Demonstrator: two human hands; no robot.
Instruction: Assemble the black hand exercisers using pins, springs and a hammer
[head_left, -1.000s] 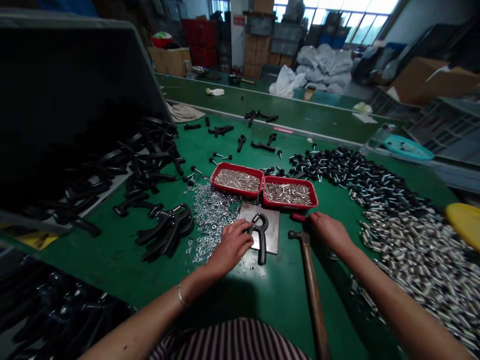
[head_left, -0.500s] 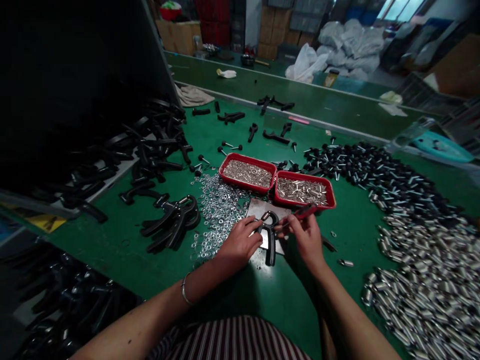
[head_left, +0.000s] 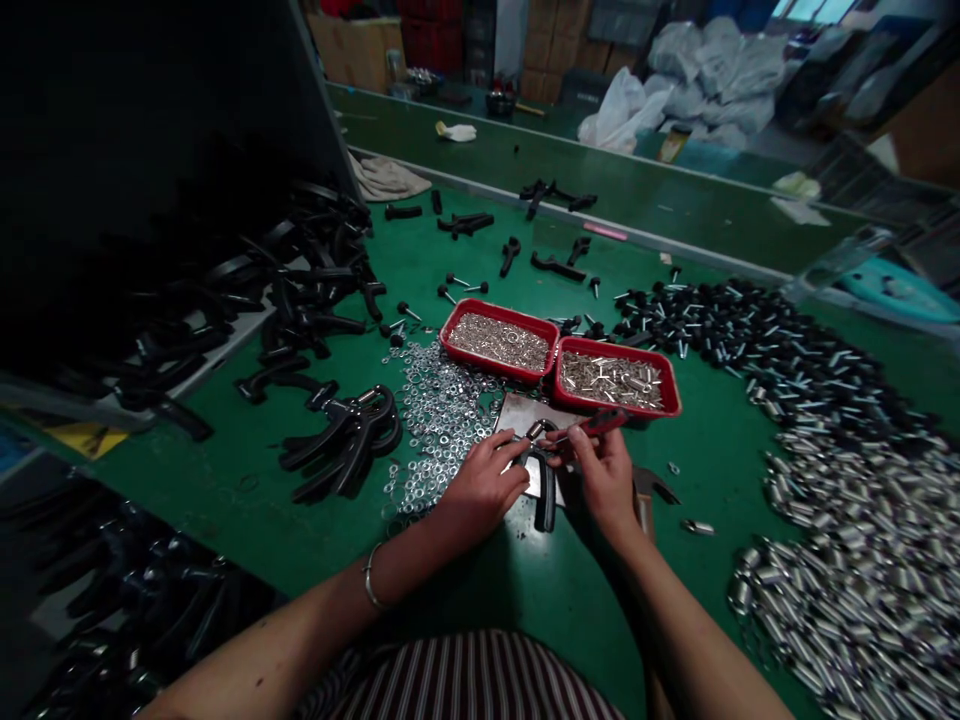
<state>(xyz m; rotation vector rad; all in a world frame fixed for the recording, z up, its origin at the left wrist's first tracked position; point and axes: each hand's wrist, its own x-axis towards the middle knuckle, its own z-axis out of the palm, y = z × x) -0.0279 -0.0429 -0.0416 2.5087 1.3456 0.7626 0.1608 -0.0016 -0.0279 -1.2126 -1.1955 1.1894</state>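
Nearest the person, the left hand presses closed on a black hand-grip handle lying on a metal plate, its long axis running toward the body. Just right, the right hand pinches a red-handled tool at the handle's far end. Beyond sit loose washers and two red trays.

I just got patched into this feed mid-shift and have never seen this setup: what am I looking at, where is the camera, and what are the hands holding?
There is no machine: a head-worn camera looks down at one person's bare hands over a green table. The left hand steadies a black hand-grip part on a small metal plate. The right hand holds a red-handled tool at the part's top. Behind sit two red trays of small metal pieces, with loose washers to their left and metal sleeves piled on the right.
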